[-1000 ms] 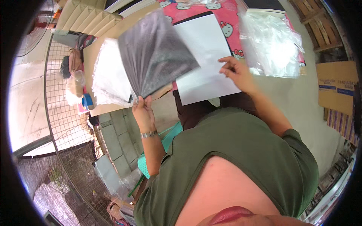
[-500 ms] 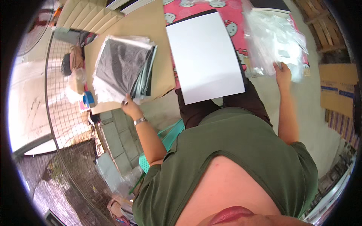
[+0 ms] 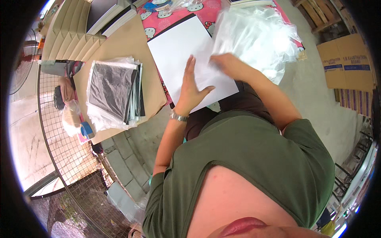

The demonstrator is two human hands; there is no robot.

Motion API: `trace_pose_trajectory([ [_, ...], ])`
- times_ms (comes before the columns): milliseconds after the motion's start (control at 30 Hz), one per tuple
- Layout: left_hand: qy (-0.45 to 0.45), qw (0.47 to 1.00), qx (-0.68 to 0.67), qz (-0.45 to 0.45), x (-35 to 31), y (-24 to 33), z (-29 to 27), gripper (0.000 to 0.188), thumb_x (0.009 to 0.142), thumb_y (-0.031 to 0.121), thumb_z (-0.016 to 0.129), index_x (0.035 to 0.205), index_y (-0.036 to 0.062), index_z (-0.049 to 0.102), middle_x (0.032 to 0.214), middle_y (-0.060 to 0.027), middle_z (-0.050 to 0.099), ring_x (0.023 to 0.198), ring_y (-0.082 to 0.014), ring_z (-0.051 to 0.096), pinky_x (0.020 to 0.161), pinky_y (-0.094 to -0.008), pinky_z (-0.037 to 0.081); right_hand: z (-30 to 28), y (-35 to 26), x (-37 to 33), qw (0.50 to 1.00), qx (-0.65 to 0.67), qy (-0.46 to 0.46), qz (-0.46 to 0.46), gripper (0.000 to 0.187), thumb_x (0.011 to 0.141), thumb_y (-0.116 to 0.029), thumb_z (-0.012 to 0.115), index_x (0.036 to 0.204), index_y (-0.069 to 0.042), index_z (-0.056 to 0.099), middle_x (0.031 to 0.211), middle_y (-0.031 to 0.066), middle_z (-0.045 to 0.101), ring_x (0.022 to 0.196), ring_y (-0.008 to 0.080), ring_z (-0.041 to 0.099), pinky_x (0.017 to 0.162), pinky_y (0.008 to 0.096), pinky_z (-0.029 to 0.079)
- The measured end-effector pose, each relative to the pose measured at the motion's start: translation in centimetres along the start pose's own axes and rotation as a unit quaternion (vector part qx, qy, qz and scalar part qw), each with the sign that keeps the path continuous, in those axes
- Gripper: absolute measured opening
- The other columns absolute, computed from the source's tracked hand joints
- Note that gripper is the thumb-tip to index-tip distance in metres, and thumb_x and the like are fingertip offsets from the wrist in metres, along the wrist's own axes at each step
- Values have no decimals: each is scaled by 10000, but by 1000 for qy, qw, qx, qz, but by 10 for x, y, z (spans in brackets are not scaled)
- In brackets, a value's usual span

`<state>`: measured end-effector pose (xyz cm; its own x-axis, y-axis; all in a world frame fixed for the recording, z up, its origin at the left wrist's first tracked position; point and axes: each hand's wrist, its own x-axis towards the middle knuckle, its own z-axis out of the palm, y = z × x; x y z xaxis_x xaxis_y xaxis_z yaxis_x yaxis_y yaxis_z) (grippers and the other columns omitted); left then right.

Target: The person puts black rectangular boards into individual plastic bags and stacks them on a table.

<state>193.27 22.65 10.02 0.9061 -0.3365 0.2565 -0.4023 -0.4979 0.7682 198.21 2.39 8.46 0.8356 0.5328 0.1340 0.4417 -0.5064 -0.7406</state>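
My left hand [image 3: 192, 89] is open over the near part of a large white sheet [image 3: 176, 49], fingers straight and thumb spread. A black edge [image 3: 179, 22] shows beneath the sheet's far side. My right hand [image 3: 234, 66] hovers at the sheet's right side; its fingertips are smeared by motion, so I cannot tell what they hold, if anything. To the right lies a heap of clear plastic sleeves [image 3: 256, 41]. On the left, a stack of dark sheets in clear plastic [image 3: 111, 85] rests on a brown board [image 3: 152, 75].
A pink patterned cloth [image 3: 152, 23] covers the table. Thick books [image 3: 109, 16] and a row of tan folded boards [image 3: 65, 43] stand at the far left. Wire mesh [image 3: 59, 131] runs along the left side. Cardboard boxes [image 3: 345, 61] are at the right.
Both hands have come inward to the white sheet: my left hand has left the plastic-wrapped stack, my right hand the clear sleeves. The view has shifted too.
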Motion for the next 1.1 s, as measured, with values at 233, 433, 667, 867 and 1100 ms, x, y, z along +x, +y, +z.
trace_pose_trajectory([
  [233,68,940,-265,-205,22,10,-10,199,774,63,650,938,-44,613,782,-72,655,715,-96,584,651,-256,472,-42,-57,14,958,240,44,150,397,807,-171,637,1159,-42,506,1038,116,586,895,172,549,796,296,434],
  [433,119,903,-322,-259,24,29,-35,206,793,42,593,974,-56,592,852,-95,647,722,-130,600,657,-258,480,-22,-45,25,944,270,109,158,276,805,-159,654,1015,-1,570,884,37,603,784,83,534,733,227,427],
  [667,170,810,-509,-236,13,6,-66,302,746,-59,510,1047,-72,541,1007,-151,611,877,-215,610,768,-334,498,-25,-72,60,948,294,60,105,119,834,-123,612,881,-14,619,757,-23,583,720,49,495,688,198,406],
  [867,275,768,-545,-191,22,10,-62,227,808,-17,453,1021,-34,529,971,-146,601,891,-229,599,812,-360,492,-9,-81,74,959,216,163,89,222,876,-208,561,817,4,590,668,6,554,627,59,457,600,227,394],
  [1100,200,759,-578,-225,19,0,-66,154,772,-71,510,883,34,527,963,-118,596,857,-202,592,759,-319,495,-14,-77,83,974,70,216,-4,300,870,-270,571,789,19,577,598,62,479,560,93,414,536,251,373],
])
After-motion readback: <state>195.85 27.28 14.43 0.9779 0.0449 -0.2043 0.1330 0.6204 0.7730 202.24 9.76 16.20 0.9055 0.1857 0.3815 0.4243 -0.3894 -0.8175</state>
